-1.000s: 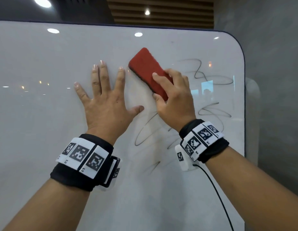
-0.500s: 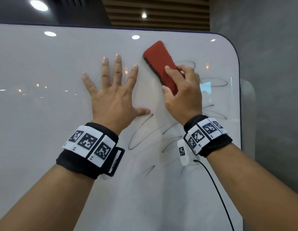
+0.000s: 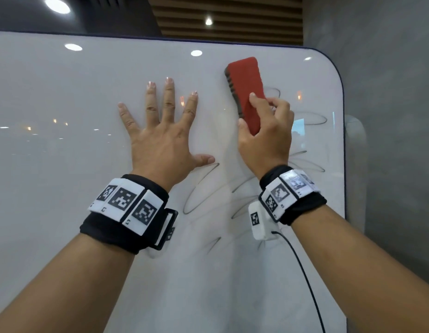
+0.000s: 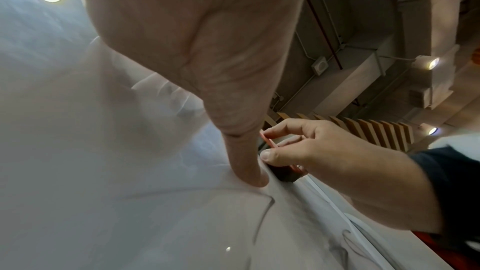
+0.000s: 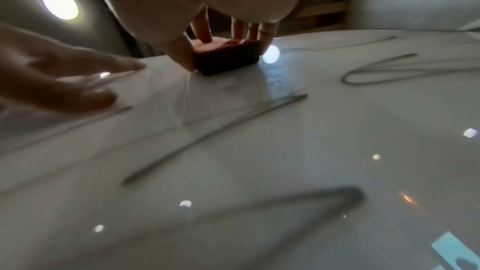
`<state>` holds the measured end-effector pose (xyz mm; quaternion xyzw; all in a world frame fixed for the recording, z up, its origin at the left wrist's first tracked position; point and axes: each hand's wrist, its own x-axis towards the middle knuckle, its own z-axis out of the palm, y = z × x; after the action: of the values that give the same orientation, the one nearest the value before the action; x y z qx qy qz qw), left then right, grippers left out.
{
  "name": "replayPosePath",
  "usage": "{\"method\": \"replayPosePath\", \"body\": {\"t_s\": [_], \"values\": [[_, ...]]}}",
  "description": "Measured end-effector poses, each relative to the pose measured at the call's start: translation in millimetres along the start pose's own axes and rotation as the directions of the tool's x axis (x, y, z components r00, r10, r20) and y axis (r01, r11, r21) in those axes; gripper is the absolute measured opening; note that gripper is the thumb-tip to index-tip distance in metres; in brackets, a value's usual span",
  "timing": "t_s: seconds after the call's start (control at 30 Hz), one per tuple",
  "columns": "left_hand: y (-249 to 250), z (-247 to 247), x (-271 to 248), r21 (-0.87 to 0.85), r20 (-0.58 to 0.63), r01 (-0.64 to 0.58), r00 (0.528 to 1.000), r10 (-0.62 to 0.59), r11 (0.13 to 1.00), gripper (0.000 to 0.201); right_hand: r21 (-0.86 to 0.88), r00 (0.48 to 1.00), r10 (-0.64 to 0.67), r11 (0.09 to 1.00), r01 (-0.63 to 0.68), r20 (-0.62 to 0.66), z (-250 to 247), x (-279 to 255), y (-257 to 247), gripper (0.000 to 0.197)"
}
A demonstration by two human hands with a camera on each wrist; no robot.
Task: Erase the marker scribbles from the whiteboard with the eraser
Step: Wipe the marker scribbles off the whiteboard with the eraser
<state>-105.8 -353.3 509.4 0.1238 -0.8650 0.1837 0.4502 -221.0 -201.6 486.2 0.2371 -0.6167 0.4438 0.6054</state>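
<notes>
R hand (image 3: 266, 135) pinches eraser (image 3: 244, 87) by its sides, thumb vs fingers, felt flat on board (image 3: 64, 164), prob for even pressure. L hand (image 3: 160, 140) splayed flat on board, holding nothing, likely bracing it. Eraser near top-right corner; scribbles (image 3: 201, 188) remain below and to the right, little room up, plenty down.

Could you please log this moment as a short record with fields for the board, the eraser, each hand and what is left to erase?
surface: whiteboard, upright, glossy, reflecting ceiling lights
tool: red eraser, pressed against the board near its upper right
right hand: grips the eraser's lower end
left hand: flat on the board, fingers spread, beside the eraser
marker scribbles: dark loops remain below and to the right of the hands
task state: unfinished
</notes>
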Motion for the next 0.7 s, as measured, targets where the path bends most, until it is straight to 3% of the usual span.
{"method": "replayPosePath", "body": {"t_s": [0.2, 0.27, 0.37, 0.43, 0.53, 0.6, 0.63, 0.7], "values": [[0.2, 1.0, -0.7, -0.007, -0.011, -0.003, 1.0, 0.003, 1.0, 0.118, -0.039, 0.96, -0.232, 0.97, 0.241, 0.156, -13.6, -12.5, 4.8, 0.048], [0.5, 0.7, -1.0, -0.012, -0.007, -0.002, 1.0, 0.002, 1.0, 0.117, -0.069, 0.977, -0.178, 0.98, 0.187, 0.12, -17.6, 3.5, 17.4, 0.048], [1.2, -0.1, -1.6, -0.011, 0.0, -0.003, 1.0, 0.003, 1.0, 0.117, -0.047, 0.999, 0.019, 0.999, -0.017, 0.043, -15.4, 14.2, 19.1, 0.048], [2.1, -0.5, -2.1, -0.017, -0.007, -0.002, 1.0, 0.002, 1.0, 0.117, -0.048, 0.998, -0.004, 0.999, 0.006, 0.06, -11.4, 3.3, 7.5, 0.048], [1.5, 0.5, -2.1, -0.021, -0.023, -0.003, 1.0, 0.002, 1.0, 0.117, -0.044, 0.971, -0.181, 0.981, 0.19, 0.154, -13.0, -13.9, 1.1, 0.048], [1.0, 1.6, -2.2, -0.019, -0.029, -0.004, 1.0, 0.003, 1.0, 0.117, -0.064, 0.954, -0.234, 0.966, 0.249, 0.187, -18.4, -8.2, 8.6, 0.048], [1.2, 1.5, -2.2, -0.019, -0.027, -0.003, 1.0, 0.002, 1.0, 0.116, -0.079, 0.96, -0.219, 0.969, 0.236, 0.176, -20.3, -2.3, 13.9, 0.048], [1.8, 0.6, -2.3, -0.012, -0.019, 0.0, 1.0, 0.0, 1.0, 0.116, -0.092, 0.989, -0.072, 0.992, 0.084, 0.126, -21.3, 9.3, 21.5, 0.048]]}}
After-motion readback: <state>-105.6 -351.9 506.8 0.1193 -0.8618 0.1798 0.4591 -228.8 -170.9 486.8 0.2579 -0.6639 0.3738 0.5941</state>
